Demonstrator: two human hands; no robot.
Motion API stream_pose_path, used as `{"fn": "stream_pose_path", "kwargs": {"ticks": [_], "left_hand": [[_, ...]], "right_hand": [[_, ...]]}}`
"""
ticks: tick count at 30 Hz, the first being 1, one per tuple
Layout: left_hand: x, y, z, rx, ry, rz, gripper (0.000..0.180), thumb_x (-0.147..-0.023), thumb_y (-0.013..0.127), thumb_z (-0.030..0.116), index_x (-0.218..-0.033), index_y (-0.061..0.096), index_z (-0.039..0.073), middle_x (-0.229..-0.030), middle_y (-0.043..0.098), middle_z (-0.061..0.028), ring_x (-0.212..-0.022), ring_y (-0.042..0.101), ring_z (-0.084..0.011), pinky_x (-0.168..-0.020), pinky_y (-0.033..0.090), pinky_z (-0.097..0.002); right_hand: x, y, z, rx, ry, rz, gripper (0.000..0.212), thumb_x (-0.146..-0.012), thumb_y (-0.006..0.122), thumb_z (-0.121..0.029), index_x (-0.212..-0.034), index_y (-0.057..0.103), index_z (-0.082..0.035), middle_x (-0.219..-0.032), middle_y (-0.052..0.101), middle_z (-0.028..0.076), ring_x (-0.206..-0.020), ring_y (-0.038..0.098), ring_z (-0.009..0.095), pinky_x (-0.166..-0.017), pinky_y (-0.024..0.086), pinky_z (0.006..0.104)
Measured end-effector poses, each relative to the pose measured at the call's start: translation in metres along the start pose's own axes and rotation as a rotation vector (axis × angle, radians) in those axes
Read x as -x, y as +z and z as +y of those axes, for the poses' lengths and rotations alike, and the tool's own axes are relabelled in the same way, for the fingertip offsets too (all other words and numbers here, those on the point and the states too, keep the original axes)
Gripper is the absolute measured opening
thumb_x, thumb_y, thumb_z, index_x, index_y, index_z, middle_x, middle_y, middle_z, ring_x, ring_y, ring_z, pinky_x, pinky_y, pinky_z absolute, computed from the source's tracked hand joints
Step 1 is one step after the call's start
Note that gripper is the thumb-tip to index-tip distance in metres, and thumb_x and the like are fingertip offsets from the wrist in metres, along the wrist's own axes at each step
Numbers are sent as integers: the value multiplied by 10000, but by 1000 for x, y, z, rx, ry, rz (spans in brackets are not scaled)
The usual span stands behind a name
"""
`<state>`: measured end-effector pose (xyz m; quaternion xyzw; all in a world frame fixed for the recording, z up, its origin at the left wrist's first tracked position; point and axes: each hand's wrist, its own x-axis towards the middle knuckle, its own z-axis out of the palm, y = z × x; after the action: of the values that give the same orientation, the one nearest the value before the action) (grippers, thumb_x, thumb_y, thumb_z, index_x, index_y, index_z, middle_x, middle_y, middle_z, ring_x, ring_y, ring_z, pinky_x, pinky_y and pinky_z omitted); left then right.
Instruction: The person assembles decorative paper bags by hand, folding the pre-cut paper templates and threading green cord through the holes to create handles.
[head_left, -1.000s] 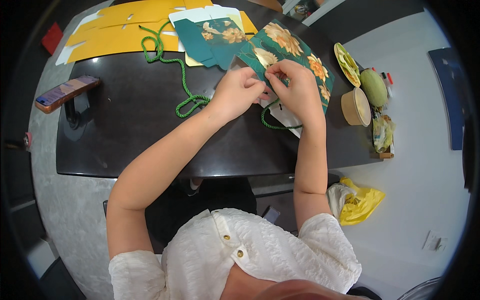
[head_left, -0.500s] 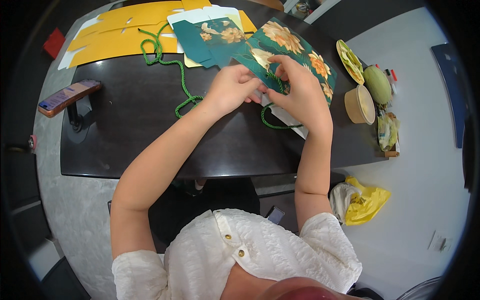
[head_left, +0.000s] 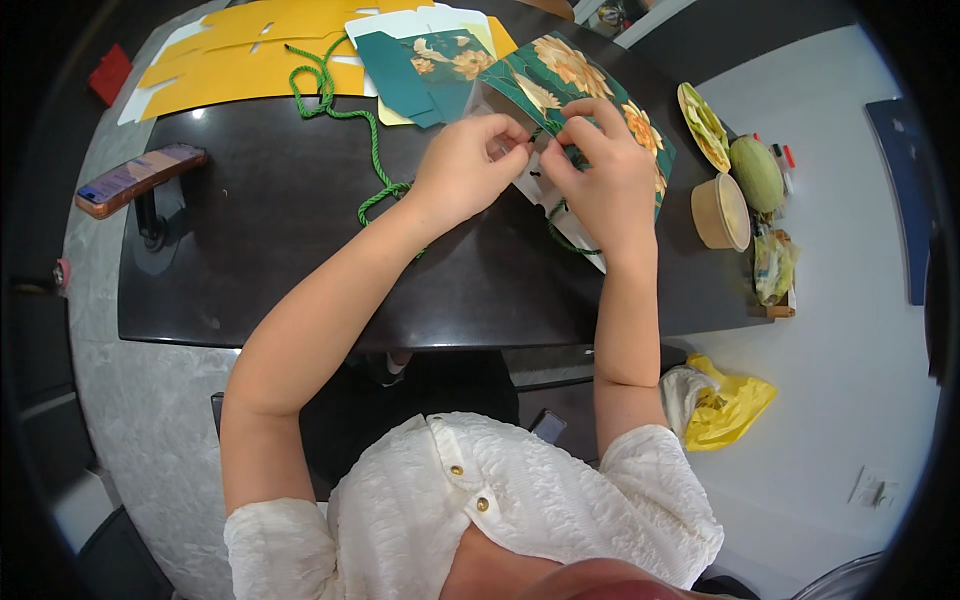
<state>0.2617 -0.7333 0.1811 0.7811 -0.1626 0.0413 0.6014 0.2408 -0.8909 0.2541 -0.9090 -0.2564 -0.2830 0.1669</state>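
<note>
A dark green paper gift bag with large golden flowers lies tilted on the dark table, its white side toward me. My left hand is closed in a pinch at the bag's near left edge, close to a dark end of green cord. On the bag's right part, my right hand pinches the green cord between thumb and curled fingers. A loop of that cord hangs below the right hand. Another green cord lies loose on the table, partly behind my left wrist. The fingertips partly hide what they grip.
Yellow flat cardboard and a flat green floral piece lie at the back. A phone stands on a holder at the left. A round tub, a green melon and a plate of cut pieces line the right edge.
My left hand's fingers have closed into a tighter pinch and shifted slightly right. The right hand has moved slightly, and more of the bag's white side shows between the hands.
</note>
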Motion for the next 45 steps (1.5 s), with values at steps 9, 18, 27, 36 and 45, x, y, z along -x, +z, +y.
{"fn": "stream_pose_path", "kwargs": {"ticks": [9,18,27,36,45], "left_hand": [[-4,-11,3,-50,126,55,280,-896,622,176,-1128,638,21,-912,654,-42,-624,579,-99,-528,482,-233],[-6,-12,7,412,-217,-77,298,-959,581,258,-1098,578,-5,-911,664,-100,-667,634,-130,-585,529,-257],[-18,-40,9,457,-192,27,274,-953,471,182,-1151,507,-4,-876,674,-134,-695,688,-192,-610,541,-269],[-19,-69,7,314,-198,51,250,-950,507,226,-1070,584,21,-684,583,5,-514,550,-53,-531,468,-211],[-21,-71,3,312,-183,84,232,-960,510,239,-1036,597,38,-645,548,30,-477,504,-43,-489,420,-197]], "right_hand": [[0,1,12,-138,65,-73,275,-716,733,-97,-965,619,-66,-817,614,53,-667,609,217,-616,493,323],[-2,-3,13,-977,463,-296,242,-818,670,-45,-1054,628,-15,-747,576,-10,-663,574,84,-641,448,221],[11,-65,69,-1129,482,-296,308,-889,623,-55,-1184,646,30,-703,616,26,-606,530,65,-594,419,199],[23,-91,100,-640,573,-627,209,-863,669,-41,-1053,680,47,-847,722,98,-804,669,104,-747,509,222],[40,-92,137,-267,759,-502,162,-782,752,-125,-863,698,5,-728,641,-11,-681,562,46,-637,430,200]]}}
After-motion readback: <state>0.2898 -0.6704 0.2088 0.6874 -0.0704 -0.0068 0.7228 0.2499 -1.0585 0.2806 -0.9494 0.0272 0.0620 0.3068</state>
